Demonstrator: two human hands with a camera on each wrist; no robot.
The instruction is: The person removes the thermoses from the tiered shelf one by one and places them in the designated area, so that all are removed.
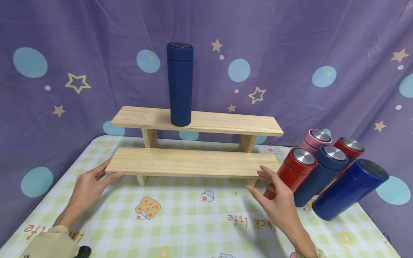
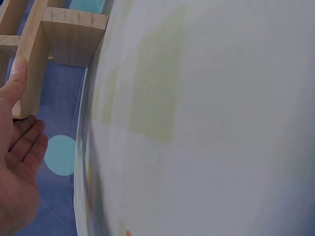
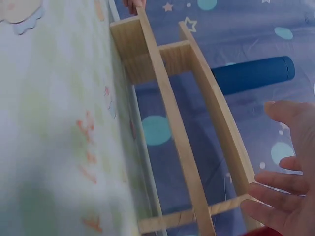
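Pale, wooden and two-tiered, a stand (image 1: 247, 143) rested on a checked tablecloth (image 1: 180, 229), where a person's left hand (image 1: 88, 188) pinched the left end of the lower board (image 1: 193, 162). The right hand (image 1: 279, 200), fingers loosely extended and gripping nothing, was at the opposite end (whether it touched could not be told). One navy bottle (image 1: 180, 86) stood upright on the upper board (image 1: 232, 121); red, pink and blue bottles (image 1: 317, 181) clustered to the stand's right.

From here I can read the orange words "life" (image 1: 237, 220) and "luck" (image 1: 260, 224), side by side on the green-and-white checked tablecloth (image 1: 193, 231).
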